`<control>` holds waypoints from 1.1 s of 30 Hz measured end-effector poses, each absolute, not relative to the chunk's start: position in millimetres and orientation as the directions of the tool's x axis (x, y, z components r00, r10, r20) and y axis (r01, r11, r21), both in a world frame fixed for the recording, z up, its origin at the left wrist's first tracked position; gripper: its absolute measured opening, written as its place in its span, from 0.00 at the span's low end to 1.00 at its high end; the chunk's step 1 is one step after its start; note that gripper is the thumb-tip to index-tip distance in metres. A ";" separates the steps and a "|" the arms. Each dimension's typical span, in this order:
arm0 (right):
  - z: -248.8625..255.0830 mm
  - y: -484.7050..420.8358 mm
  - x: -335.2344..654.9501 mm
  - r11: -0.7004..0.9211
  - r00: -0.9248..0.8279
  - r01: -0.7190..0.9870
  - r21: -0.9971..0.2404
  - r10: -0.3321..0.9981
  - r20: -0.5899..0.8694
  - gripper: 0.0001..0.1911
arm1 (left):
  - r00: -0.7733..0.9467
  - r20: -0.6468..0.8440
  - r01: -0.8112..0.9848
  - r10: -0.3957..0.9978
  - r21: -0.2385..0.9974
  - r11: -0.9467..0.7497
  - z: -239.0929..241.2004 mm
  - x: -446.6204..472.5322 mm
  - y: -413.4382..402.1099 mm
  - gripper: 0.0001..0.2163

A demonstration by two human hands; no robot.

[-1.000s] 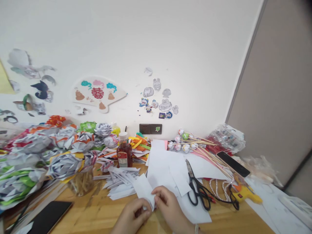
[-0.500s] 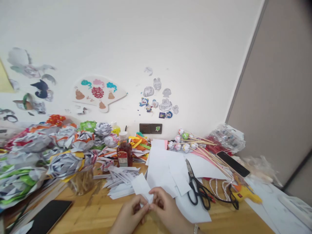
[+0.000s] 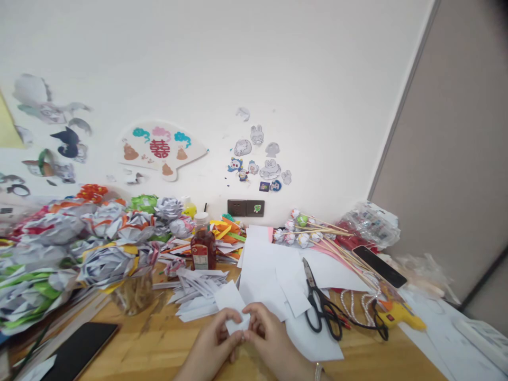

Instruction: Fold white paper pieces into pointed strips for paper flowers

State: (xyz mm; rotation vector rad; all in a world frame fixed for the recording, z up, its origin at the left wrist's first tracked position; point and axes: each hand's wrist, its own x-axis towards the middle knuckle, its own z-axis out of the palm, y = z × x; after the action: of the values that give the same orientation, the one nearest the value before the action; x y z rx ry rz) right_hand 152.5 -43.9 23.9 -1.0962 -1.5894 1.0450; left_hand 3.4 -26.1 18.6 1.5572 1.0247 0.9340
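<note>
Against a white wall (image 3: 325,90), a wooden table (image 3: 159,344) carries paper flowers (image 3: 113,264) and loose paper. Low in the view, the left hand (image 3: 218,338) and right hand (image 3: 268,336) both pinch the near end of a white paper slip (image 3: 229,296), fingertips almost meeting. Its long axis slants, the free end pointing away and leftward, just beside a heap of folded paper pieces (image 3: 196,288). Those look finished; this slip seems only partly folded, and flat white sheets (image 3: 260,264) suggest more remains
</note>
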 end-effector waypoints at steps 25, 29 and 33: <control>26.3 -53.3 149.7 0.323 -0.281 0.311 -0.894 0.930 0.239 0.19 | 0.308 0.106 0.180 0.946 0.969 -0.167 33.0 4.3 -36.4 0.06; 25.4 -53.2 148.1 0.285 -0.280 0.201 -0.937 0.934 0.224 0.18 | 0.296 0.100 0.193 0.950 0.968 -0.162 33.9 4.4 -37.4 0.06; 23.6 -53.0 147.4 0.266 -0.286 0.118 -0.957 0.932 0.223 0.18 | 0.305 0.094 0.184 0.948 0.971 -0.155 31.1 3.6 -36.3 0.08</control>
State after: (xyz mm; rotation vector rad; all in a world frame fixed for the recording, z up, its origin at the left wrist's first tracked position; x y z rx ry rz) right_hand 147.4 -53.0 23.6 -0.9862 -1.6330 1.1322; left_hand 3.6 -36.3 31.1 1.5813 1.0634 0.9660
